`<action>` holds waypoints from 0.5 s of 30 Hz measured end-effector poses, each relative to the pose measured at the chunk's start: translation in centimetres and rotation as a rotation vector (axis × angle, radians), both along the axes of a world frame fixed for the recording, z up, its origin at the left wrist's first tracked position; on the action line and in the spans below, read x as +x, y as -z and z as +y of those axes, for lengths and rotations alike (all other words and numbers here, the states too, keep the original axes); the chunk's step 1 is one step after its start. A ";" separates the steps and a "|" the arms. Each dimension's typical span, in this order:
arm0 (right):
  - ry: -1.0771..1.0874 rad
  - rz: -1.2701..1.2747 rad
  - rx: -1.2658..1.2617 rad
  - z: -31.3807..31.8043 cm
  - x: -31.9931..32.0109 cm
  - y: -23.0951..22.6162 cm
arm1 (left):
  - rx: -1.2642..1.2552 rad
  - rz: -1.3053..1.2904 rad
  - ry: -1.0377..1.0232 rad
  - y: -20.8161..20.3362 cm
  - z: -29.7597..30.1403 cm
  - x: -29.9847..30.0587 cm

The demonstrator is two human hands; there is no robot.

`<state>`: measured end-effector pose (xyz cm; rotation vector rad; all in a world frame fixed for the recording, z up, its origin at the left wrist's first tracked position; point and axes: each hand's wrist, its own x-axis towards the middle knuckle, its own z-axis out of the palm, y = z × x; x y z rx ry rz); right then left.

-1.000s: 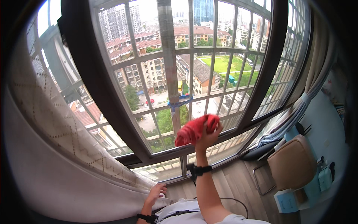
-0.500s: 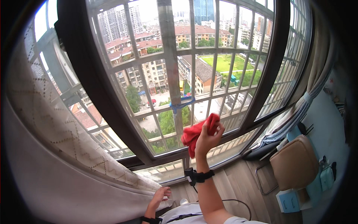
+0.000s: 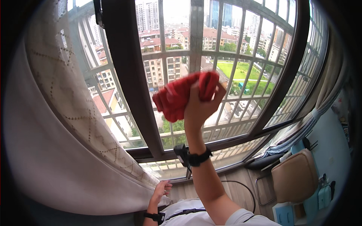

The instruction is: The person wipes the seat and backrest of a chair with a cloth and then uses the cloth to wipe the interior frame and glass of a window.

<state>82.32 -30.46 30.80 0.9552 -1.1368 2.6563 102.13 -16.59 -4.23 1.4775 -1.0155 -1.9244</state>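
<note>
My right hand [image 3: 201, 105] is raised before the window pane, its fingers closed round a red cloth [image 3: 177, 94]. The cloth is bunched up, with a loose part spreading to the left of the hand. Whether it touches the glass I cannot tell. Behind it stands the dark-framed window [image 3: 126, 60], with metal bars [image 3: 196, 34] outside. Low at the lower edge, my left hand [image 3: 162, 189] is empty with its fingers apart, near the hem of the pale curtain [image 3: 94, 180]. A black band with a small box [image 3: 183, 154] is on my right wrist.
A patterned sheer curtain [image 3: 79, 101] hangs on the left; a tied curtain [image 3: 290, 139] hangs on the right. A tan chair [image 3: 296, 175] stands at the right by a blue drawer unit [image 3: 283, 214]. A black cable [image 3: 247, 188] curves over the wooden floor [image 3: 233, 179].
My right hand has moved up and slightly left across the window with the red cloth, which now spreads wider. The view has shifted, so the window sits farther right. My left hand stays low.
</note>
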 end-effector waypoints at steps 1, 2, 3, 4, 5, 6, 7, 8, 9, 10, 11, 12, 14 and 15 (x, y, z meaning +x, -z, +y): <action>0.031 0.003 0.097 0.6 0.2 2.9 | 0.012 -0.005 0.003 0.1 0.3 0.1; 0.053 0.012 0.168 1.0 0.5 6.1 | 0.033 -0.023 0.014 0.2 0.5 0.2; 0.011 0.038 0.214 1.0 0.8 10.0 | 0.054 -0.040 0.020 0.3 0.5 0.2; 0.001 0.131 0.245 1.4 0.2 13.8 | 0.072 -0.052 0.050 0.3 0.6 -0.4; 0.027 0.192 0.318 2.1 0.0 16.8 | 0.086 -0.057 0.043 0.4 0.9 -0.6; 0.000 0.201 0.364 2.8 -0.2 19.3 | 0.086 -0.083 0.085 0.4 1.0 -0.9; 0.041 0.257 0.451 3.1 -0.6 22.2 | 0.086 -0.108 0.132 0.6 1.1 -1.2; 0.051 0.251 0.511 3.6 -0.4 24.4 | 0.091 -0.126 0.153 1.1 1.1 -1.1; 0.072 0.249 0.569 3.9 -0.6 26.1 | 0.096 -0.125 0.160 1.0 0.9 -1.4; 0.064 0.180 0.577 4.4 -0.7 27.5 | 0.095 -0.137 0.177 0.8 1.0 -1.8; 0.058 0.113 0.584 4.5 -0.9 28.7 | 0.093 -0.147 0.195 0.7 1.0 -2.2; 0.019 -0.016 0.583 4.5 -0.9 28.9 | 0.099 -0.144 0.195 0.6 1.1 -2.4; 0.015 -0.116 0.587 4.3 -1.1 29.0 | 0.109 -0.152 0.218 0.6 1.2 -2.7; 0.007 -0.218 0.583 4.1 -0.9 28.3 | 0.112 -0.146 0.216 0.7 1.4 -2.6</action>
